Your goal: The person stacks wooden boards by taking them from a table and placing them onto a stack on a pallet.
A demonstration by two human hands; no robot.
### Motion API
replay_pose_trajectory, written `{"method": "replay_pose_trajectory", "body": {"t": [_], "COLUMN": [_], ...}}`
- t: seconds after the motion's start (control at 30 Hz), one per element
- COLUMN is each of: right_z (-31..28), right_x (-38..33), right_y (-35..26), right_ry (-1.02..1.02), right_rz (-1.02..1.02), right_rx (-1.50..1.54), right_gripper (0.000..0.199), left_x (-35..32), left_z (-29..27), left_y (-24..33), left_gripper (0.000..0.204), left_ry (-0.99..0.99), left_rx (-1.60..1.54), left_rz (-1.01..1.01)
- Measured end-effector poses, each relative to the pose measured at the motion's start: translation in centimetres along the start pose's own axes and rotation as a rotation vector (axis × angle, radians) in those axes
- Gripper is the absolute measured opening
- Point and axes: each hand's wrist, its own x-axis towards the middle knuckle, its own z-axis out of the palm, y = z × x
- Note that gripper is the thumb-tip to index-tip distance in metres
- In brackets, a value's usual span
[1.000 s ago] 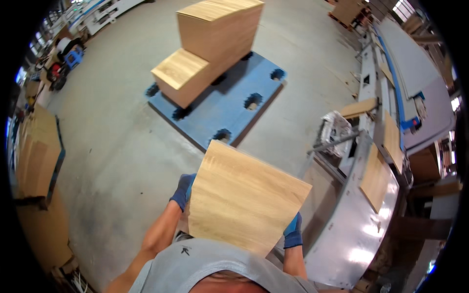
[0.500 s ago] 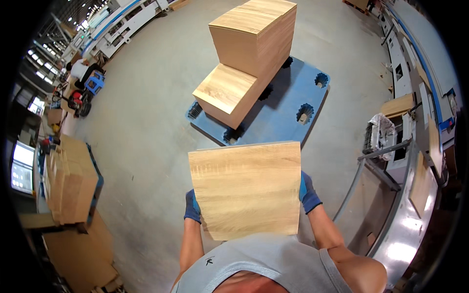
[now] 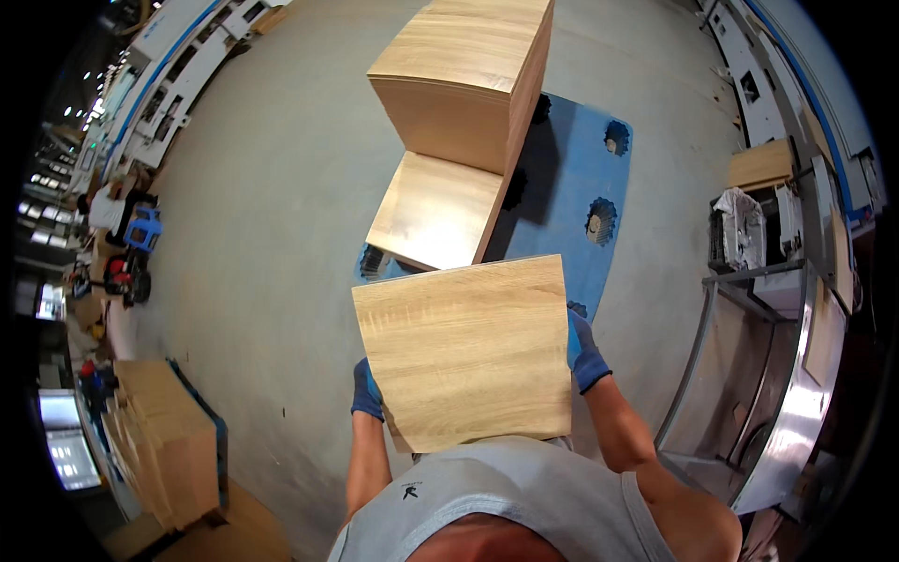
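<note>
As we read the frame from its left edge, we note a seated person (image 3: 112, 208) at upper left, then a cardboard stack (image 3: 183, 459) at lower left. Our gloved left hand (image 3: 366, 387), left of lower centre, grips the near-side edge of a wood-grain panel (image 3: 464, 356), fingers mostly hidden. The panel lies at lower centre, against our grey shirt (image 3: 506, 478). Above it, a stepped stack (image 3: 449, 122) of similar panels sits on a blue pallet (image 3: 585, 173). Our gloved right hand (image 3: 585, 351) clasps the panel's right edge; a metal bench (image 3: 791, 412) curves down the lower right.
</note>
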Motion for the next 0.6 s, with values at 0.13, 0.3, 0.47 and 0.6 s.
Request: {"method": "replay_pose_trajectory", "body": {"t": [0.13,0.3,0.47,0.6], "right_z": [2.8,11.1,16.9,17.5], "right_x": [3.0,5.6,10.7,16.6], "right_y": [1.5,4.7,8.2,12.5], "right_ry": [0.064,0.104,0.154,0.221], "right_rz": [0.034,0.034,0.026,0.033], "right_rx": [-0.037,0.29,0.319,0.4], "right_gripper": [0.033,0.035,0.036,0.034], "left_x": [9.2,21.9,32.3,39.1], "left_z": [0.4,-1.7,-2.7,-2.3], "left_y": [4.2,8.0,11.3,13.5], "left_gripper": [0.026,0.027,0.026,0.027], "left_ry": [-0.12,-0.238,-0.28,-0.292], "left_rx": [0.028,-0.017,0.146,0.263], "left_rz": [-0.098,-0.275,-0.295,-0.291]}}
